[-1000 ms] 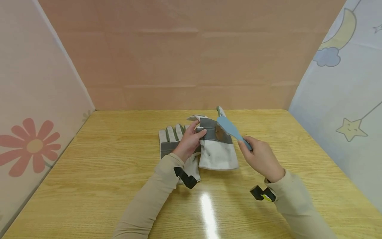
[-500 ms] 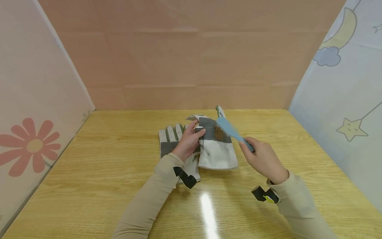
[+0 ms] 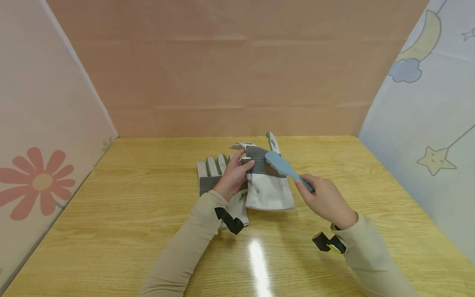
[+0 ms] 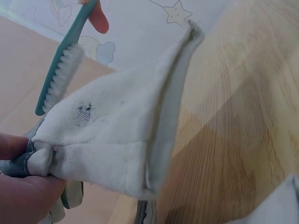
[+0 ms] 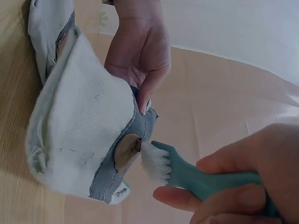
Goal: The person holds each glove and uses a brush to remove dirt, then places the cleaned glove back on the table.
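My left hand (image 3: 234,175) pinches a white and grey work glove (image 3: 269,192) by its grey band, thumb on top, holding it raised with the wide cuff toward me. My right hand (image 3: 326,200) grips the handle of a blue scrub brush (image 3: 283,166). In the right wrist view its white bristles (image 5: 155,163) meet the edge of a round brown patch (image 5: 125,151) on the grey band; firm contact is hard to tell. Dark marks (image 4: 84,112) spot the white cuff in the left wrist view. A second matching glove (image 3: 210,182) lies on the table, partly behind my left hand.
The wooden table (image 3: 141,231) reaches back to a plain pinkish backdrop (image 3: 233,74). Printed cloth walls stand on both sides, a flower (image 3: 42,181) on the left one and a star (image 3: 436,161) on the right one. Black camera mounts (image 3: 229,220) sit on both wrists.
The brush head has shifted slightly down and left over the grey band, covering the brown patch in the head view. The held glove has drifted slightly left; both grips stay the same.
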Tool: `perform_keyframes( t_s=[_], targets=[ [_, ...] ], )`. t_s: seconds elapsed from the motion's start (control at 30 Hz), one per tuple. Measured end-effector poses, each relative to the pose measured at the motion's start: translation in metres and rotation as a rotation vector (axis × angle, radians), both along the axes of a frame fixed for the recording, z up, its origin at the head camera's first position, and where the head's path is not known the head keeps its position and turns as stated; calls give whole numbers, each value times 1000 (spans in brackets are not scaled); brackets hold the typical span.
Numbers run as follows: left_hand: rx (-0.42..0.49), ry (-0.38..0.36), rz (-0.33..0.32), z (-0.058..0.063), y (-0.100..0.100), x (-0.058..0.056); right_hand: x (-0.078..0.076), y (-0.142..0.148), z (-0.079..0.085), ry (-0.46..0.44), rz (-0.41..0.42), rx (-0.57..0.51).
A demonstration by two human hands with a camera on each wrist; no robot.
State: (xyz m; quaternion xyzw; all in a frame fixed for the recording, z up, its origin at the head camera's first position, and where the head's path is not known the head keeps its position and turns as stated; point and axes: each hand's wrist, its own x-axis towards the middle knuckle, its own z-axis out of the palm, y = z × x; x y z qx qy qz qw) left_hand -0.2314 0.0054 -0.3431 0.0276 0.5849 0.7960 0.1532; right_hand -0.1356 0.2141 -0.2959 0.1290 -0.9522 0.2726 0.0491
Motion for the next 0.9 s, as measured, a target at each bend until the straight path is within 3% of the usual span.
perform_keyframes(
  t_s=[0.23,0.4,0.63,0.9],
  targets=[
    [-6,-8,-13,1,1,1,-3,-1,0,90,-24,-18],
    [-11,-5,-30,0,2,1,-5,-4,-1,64,-18,-32],
    [-15,3,-1,-2,-1,-2,-4,-2,-1,-2,9,7],
    [-20,-10,-8,-1,-2,-4,-6,2,1,58,-6,-7]
  ],
)
